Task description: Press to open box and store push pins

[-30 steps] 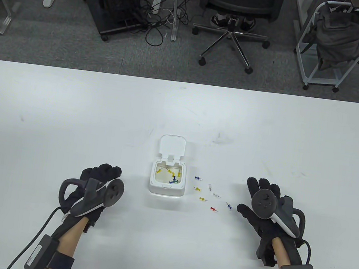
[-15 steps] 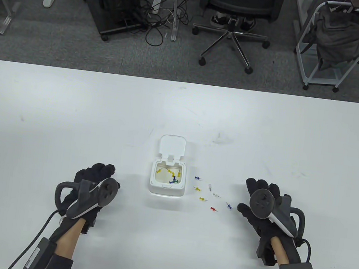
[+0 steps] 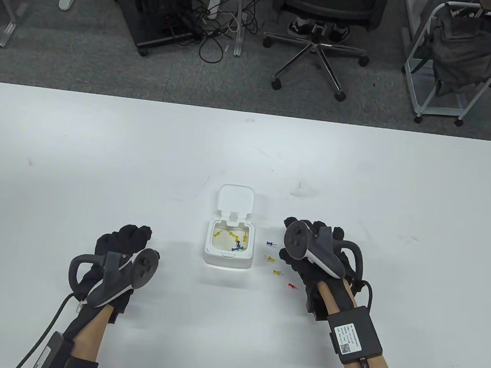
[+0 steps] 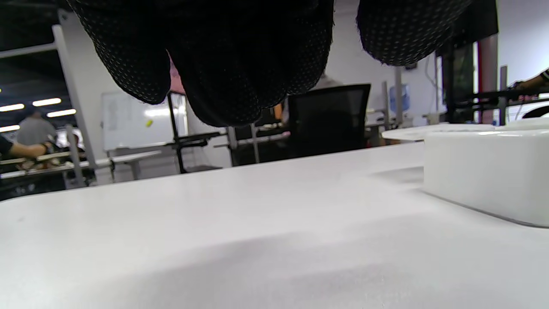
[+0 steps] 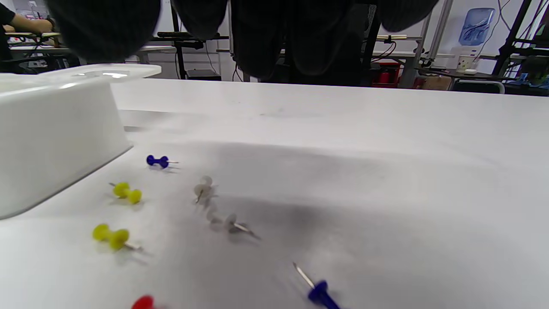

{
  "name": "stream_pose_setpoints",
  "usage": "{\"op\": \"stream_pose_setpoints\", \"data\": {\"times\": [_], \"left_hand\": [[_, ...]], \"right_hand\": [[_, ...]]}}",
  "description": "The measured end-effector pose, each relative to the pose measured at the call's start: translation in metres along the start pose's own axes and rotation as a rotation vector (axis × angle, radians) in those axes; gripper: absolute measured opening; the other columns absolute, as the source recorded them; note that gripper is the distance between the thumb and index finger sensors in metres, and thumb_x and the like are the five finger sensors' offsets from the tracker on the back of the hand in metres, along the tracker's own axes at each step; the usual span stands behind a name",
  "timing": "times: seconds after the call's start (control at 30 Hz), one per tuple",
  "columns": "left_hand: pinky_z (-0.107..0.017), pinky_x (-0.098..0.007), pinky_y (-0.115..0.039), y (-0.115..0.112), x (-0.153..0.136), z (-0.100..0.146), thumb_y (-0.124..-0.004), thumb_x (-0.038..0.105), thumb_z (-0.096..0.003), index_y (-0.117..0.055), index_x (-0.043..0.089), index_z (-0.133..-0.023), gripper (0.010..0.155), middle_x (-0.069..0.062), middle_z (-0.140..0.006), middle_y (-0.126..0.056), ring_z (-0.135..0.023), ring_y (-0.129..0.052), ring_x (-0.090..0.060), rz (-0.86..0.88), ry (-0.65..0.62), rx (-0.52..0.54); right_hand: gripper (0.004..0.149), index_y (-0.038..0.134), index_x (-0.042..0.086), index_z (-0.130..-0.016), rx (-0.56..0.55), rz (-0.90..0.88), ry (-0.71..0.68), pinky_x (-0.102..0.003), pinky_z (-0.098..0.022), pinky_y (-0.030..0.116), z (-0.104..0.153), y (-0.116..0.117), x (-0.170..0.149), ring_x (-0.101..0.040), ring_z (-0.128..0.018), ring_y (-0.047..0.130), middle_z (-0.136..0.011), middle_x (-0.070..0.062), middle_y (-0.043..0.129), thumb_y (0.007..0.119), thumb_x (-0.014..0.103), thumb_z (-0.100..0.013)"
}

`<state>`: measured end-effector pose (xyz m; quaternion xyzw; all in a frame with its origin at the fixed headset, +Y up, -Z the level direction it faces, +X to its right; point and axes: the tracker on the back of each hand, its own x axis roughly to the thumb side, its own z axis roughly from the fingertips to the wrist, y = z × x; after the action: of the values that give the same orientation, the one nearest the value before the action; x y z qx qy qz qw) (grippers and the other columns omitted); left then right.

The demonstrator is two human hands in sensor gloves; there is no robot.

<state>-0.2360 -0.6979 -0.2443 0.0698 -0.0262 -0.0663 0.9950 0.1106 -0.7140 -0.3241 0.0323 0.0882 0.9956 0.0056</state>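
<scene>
**Right hand moves in over the loose push pins**

A second ago the right hand (image 3: 303,256) rested well to the right of the storage box (image 3: 229,247); now it has swung in toward the box and hangs over the scattered pins just to the box's right, covering the two clear ones and one blue in the table view. Its fingers hang above the pins in the right wrist view and hold nothing; how far they are spread I cannot tell. The left hand (image 3: 124,245) has drifted slightly away from the box, fingers curled, gripping nothing.

This looks like the start of another pick. The box stands open on the tabletop (image 3: 97,152), lid (image 3: 236,198) tipped back, several pins already inside. Still outside, right of the box: a blue pin (image 3: 270,244), two yellow pins (image 3: 269,257), a red pin (image 3: 291,285), the clear pins (image 5: 205,187) and another blue (image 5: 318,292).

A label with a QR code sits on the right wrist unit (image 3: 354,334); its text is too small to read.
</scene>
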Motion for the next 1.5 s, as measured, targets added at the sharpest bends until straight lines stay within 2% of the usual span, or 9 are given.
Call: {"op": "stream_pose_setpoints", "data": {"times": [0.33, 0.5, 0.7, 0.83, 1.07, 1.2, 1.5], "left_hand": [[-0.074, -0.053, -0.075, 0.004, 0.000, -0.005, -0.066, 0.055, -0.0489, -0.069, 0.025, -0.103, 0.062, -0.003, -0.104, -0.079, -0.080, -0.096, -0.022, -0.035, -0.023, 0.033], [-0.074, -0.053, -0.075, 0.001, -0.002, -0.005, -0.066, 0.055, -0.0489, -0.069, 0.025, -0.103, 0.062, -0.003, -0.104, -0.079, -0.080, -0.096, -0.022, -0.029, -0.019, 0.016], [-0.074, -0.053, -0.075, 0.001, -0.004, -0.005, -0.066, 0.054, -0.0490, -0.069, 0.025, -0.103, 0.062, -0.003, -0.104, -0.079, -0.080, -0.096, -0.022, -0.020, -0.011, 0.019], [-0.074, -0.053, -0.075, 0.000, -0.002, -0.005, -0.066, 0.055, -0.0490, -0.069, 0.025, -0.103, 0.062, -0.003, -0.104, -0.079, -0.080, -0.095, -0.022, -0.025, -0.017, 0.015], [-0.074, -0.053, -0.075, 0.002, -0.002, -0.004, -0.066, 0.054, -0.0490, -0.069, 0.025, -0.103, 0.062, -0.003, -0.104, -0.079, -0.080, -0.096, -0.022, -0.031, -0.022, 0.011], [-0.074, -0.053, -0.075, 0.002, -0.002, -0.005, -0.066, 0.055, -0.0490, -0.068, 0.025, -0.103, 0.062, -0.003, -0.104, -0.079, -0.080, -0.096, -0.022, -0.030, -0.025, 0.014], [-0.074, -0.053, -0.075, 0.001, -0.002, -0.005, -0.066, 0.055, -0.0490, -0.068, 0.026, -0.103, 0.062, -0.003, -0.104, -0.079, -0.080, -0.096, -0.021, -0.029, -0.027, 0.004]], "right_hand": [[0.063, 0.059, 0.033, -0.095, 0.058, 0.088, 0.030, -0.067, -0.080, 0.046, -0.040, 0.020, 0.032, -0.029, -0.096, 0.077, -0.098, 0.005, 0.081, 0.077, 0.048, -0.037], [0.055, 0.068, 0.032, -0.089, 0.064, 0.165, 0.010, -0.066, -0.079, 0.050, -0.046, 0.032, 0.048, -0.027, -0.086, 0.085, -0.087, 0.007, 0.089, 0.079, 0.046, -0.036], [0.046, 0.074, 0.033, -0.081, 0.009, 0.286, 0.018, -0.063, -0.078, 0.055, -0.047, 0.036, 0.055, -0.024, -0.076, 0.093, -0.074, 0.010, 0.095, 0.082, 0.042, -0.036], [0.041, 0.080, 0.030, -0.075, -0.009, 0.287, 0.021, -0.061, -0.078, 0.058, -0.049, 0.036, 0.057, -0.023, -0.067, 0.098, -0.065, 0.009, 0.099, 0.083, 0.040, -0.035], [0.041, 0.078, 0.030, -0.075, -0.011, 0.319, 0.012, -0.060, -0.079, 0.056, -0.049, 0.038, 0.060, -0.024, -0.066, 0.096, -0.063, 0.008, 0.098, 0.081, 0.042, -0.036], [0.042, 0.076, 0.031, -0.077, -0.007, 0.263, 0.016, -0.061, -0.079, 0.057, -0.047, 0.037, 0.052, -0.023, -0.067, 0.095, -0.065, 0.009, 0.097, 0.079, 0.043, -0.037], [0.043, 0.074, 0.031, -0.078, -0.080, 0.241, -0.026, -0.062, -0.077, 0.058, -0.033, 0.013, 0.047, -0.023, -0.069, 0.095, -0.068, 0.010, 0.094, 0.078, 0.044, -0.037]]}}
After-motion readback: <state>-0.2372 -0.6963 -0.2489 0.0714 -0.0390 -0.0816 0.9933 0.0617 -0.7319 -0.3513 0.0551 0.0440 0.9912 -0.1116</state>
